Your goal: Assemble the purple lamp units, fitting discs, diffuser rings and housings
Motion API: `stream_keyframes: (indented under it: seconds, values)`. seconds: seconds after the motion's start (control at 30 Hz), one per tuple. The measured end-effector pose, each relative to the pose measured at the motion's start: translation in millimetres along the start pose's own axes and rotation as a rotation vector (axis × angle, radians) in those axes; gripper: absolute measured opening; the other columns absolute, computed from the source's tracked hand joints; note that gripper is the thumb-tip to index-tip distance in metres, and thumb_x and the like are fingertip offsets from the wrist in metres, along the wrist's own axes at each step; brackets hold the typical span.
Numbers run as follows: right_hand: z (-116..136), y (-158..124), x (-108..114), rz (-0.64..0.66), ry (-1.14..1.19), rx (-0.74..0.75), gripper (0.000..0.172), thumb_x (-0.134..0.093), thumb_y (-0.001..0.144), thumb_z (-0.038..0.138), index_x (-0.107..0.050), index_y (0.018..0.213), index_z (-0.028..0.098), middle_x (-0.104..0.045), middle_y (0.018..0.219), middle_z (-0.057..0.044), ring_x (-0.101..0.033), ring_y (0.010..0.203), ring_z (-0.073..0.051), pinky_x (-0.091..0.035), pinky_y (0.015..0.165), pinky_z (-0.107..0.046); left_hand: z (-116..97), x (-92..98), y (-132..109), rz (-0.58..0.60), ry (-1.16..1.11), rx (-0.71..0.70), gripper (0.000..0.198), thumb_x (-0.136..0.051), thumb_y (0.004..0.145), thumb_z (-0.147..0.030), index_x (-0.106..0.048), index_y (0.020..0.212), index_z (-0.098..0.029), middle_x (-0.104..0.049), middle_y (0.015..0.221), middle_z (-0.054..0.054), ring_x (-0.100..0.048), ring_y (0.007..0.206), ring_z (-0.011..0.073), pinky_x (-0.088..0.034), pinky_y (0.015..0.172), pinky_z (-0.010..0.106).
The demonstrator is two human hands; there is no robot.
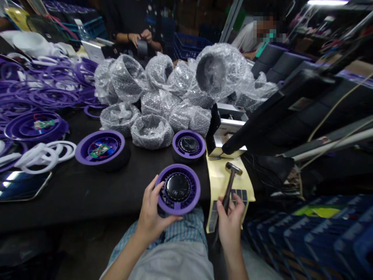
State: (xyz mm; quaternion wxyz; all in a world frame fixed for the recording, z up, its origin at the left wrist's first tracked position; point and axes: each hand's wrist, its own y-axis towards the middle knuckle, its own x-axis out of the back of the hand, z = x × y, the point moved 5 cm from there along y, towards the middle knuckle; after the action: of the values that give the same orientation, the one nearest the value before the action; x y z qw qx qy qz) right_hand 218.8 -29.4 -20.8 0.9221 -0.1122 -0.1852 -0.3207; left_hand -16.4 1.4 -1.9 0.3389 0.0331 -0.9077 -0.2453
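My left hand (153, 214) grips a round purple-rimmed housing (186, 207) by its left and lower edge, with the thumb underneath. Its glossy black centre disc (177, 186) faces up, ringed by dark fins. In my right hand (231, 219) is a hammer (230, 182), held by its dark handle between thumb and fingers. The metal head points away from me, over a yellow sheet of dark rectangular stickers (243, 194). Just beyond the held housing sits a similar purple housing (189, 144). To the left, another purple housing (100, 149) shows a green circuit board inside.
Bubble-wrapped round parts (151, 132) are piled across the back. Purple rings (52, 97) and white rings (43, 157) crowd the left, near a phone (25, 186). A metal box (230, 130) and dark slanted arm (279, 109) stand right. Blue crates (309, 237) lie lower right. Two co-workers sit opposite.
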Motion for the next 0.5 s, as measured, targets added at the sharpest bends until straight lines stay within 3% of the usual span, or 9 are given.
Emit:
stream_keyframes:
  seconds: [0.1, 0.17, 0.23, 0.37, 0.5]
  values:
    - [17, 23, -2, -0.052, -0.148, 0.105, 0.069, -0.055, 0.067, 0.049, -0.040, 0.120, 0.008, -0.045, 0.127, -0.025, -0.039, 0.123, -0.034, -0.027, 0.102, -0.053, -3, 1.3, -1, 0.019, -0.074, 0.059, 0.083, -0.070, 0.066, -0.048, -0.030, 0.131, -0.015, -0.031, 0.136, 0.022, -0.033, 0.128, 0.0356, -0.036, 0.098, 0.055]
    - [32, 23, -7, -0.106, -0.161, 0.199, 0.068, -0.057, 0.067, 0.047, -0.043, 0.121, 0.007, -0.037, 0.135, -0.024, -0.027, 0.130, -0.034, -0.018, 0.107, -0.052, -4, 1.7, 0, 0.035, -0.187, 0.143, 0.076, -0.063, 0.071, -0.052, -0.031, 0.132, -0.018, -0.031, 0.138, 0.019, -0.031, 0.129, 0.0342, -0.033, 0.101, 0.055]
    - [44, 15, -22, -0.017, -0.059, 0.262, 0.065, -0.056, 0.072, 0.043, -0.041, 0.125, 0.009, -0.041, 0.134, -0.021, -0.034, 0.128, -0.029, -0.023, 0.107, -0.049, -3, 2.2, 5, 0.006, -0.276, 0.279, 0.066, -0.055, 0.078, -0.051, -0.033, 0.132, -0.019, -0.034, 0.137, 0.016, -0.033, 0.129, 0.0313, -0.031, 0.103, 0.053]
    - [57, -3, -64, 0.363, 0.247, 0.205, 0.068, -0.061, 0.073, 0.034, -0.035, 0.132, 0.015, -0.043, 0.135, -0.014, -0.041, 0.125, -0.024, -0.030, 0.107, -0.043, 3, -1.7, 21, -0.030, -0.285, 0.534, 0.069, -0.061, 0.074, -0.039, -0.033, 0.133, -0.016, -0.041, 0.134, 0.016, -0.040, 0.125, 0.0295, -0.032, 0.104, 0.050]
    - [62, -7, -80, 0.473, 0.259, 0.141, 0.071, -0.063, 0.066, 0.024, -0.036, 0.132, 0.014, -0.043, 0.135, -0.013, -0.043, 0.123, -0.025, -0.029, 0.108, -0.043, 1, -6.1, 35, 0.028, -0.273, 0.608, 0.069, -0.065, 0.066, -0.032, -0.039, 0.127, -0.013, -0.050, 0.127, 0.017, -0.047, 0.119, 0.0306, -0.037, 0.100, 0.050]
